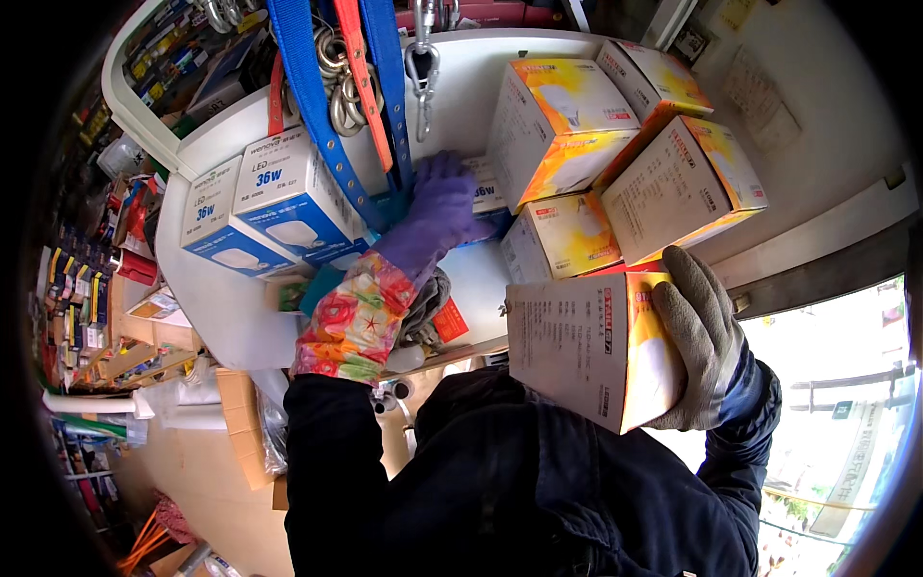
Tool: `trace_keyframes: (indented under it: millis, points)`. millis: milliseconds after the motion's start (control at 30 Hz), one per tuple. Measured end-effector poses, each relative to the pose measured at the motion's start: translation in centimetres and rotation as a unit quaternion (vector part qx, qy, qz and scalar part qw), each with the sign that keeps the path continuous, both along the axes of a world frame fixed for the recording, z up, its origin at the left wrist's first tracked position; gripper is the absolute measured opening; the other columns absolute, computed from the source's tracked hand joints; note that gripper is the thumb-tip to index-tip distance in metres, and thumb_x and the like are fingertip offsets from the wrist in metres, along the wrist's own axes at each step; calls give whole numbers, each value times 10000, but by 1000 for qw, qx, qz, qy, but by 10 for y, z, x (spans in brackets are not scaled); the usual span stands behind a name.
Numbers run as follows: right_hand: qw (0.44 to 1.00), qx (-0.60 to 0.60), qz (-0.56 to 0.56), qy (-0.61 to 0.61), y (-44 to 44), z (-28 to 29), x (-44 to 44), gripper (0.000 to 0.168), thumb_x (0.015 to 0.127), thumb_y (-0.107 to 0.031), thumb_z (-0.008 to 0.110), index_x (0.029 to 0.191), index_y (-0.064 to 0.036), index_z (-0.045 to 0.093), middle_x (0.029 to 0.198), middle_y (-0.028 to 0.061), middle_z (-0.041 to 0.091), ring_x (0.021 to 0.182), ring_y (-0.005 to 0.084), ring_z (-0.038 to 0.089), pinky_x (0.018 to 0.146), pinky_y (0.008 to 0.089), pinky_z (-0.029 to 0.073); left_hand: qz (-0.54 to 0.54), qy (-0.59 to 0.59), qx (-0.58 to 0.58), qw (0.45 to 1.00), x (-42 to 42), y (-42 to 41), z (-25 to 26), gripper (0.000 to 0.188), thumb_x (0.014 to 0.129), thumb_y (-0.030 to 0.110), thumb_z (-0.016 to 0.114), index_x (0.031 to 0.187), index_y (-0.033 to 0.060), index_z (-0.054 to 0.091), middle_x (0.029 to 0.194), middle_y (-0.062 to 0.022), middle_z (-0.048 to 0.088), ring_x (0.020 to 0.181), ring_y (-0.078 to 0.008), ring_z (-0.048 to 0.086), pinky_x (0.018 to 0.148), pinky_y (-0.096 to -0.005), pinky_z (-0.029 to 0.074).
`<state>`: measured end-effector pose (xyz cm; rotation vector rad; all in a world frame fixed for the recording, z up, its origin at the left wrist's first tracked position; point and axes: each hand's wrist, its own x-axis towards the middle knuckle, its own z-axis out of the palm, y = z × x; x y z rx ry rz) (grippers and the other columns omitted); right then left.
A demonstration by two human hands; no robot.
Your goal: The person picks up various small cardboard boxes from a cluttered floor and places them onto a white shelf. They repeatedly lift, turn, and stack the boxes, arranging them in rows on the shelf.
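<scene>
My left hand (440, 209), in a purple rubber glove with a floral cuff, reaches to the back of a white shelf (245, 324). Its fingertips are near a blue-and-white LED bulb box (487, 191); whether it grips anything cannot be told. In a grey work glove, my right hand (696, 339) holds a yellow-and-white bulb box (570, 346) by its right side. Several similar boxes (562, 130) are stacked at the shelf's right. Two blue-and-white LED bulb boxes (296, 205) stand at the left. Under my left wrist lie a grey cloth item (425, 310) and a red card (451, 321).
Blue straps (310, 94), a red strap (364, 79), metal rings (348, 94) and a carabiner (422, 79) hang over the shelf's back. A window (844, 404) is at the right. Shelves of packaged goods (76, 296) and an open cardboard box (241, 425) are at the left.
</scene>
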<state>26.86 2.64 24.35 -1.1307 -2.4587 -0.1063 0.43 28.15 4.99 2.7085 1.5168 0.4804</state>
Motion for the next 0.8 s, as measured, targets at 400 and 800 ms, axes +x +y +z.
trace_keyframes:
  millis: [400, 800]
  points:
    - [999, 29, 6, 19, 3, 7, 1, 1100, 601, -597, 904, 1434, 27, 548, 1411, 392, 521, 1278, 555, 565, 1097, 577, 440, -34, 90, -121, 988, 5, 17, 32, 1252, 598, 575, 877, 1600, 65, 325, 1427, -256, 543, 1346, -433, 496, 1167, -494, 349]
    - [979, 166, -75, 91, 19, 19, 14, 1159, 615, -507, 955, 1500, 52, 457, 1511, 348, 455, 1377, 502, 507, 1184, 520, 371, -115, -57, -4, 992, 2, 29, 31, 854, 610, 416, 949, 1322, 71, 628, 1271, -168, 664, 1214, -350, 623, 1039, -437, 479]
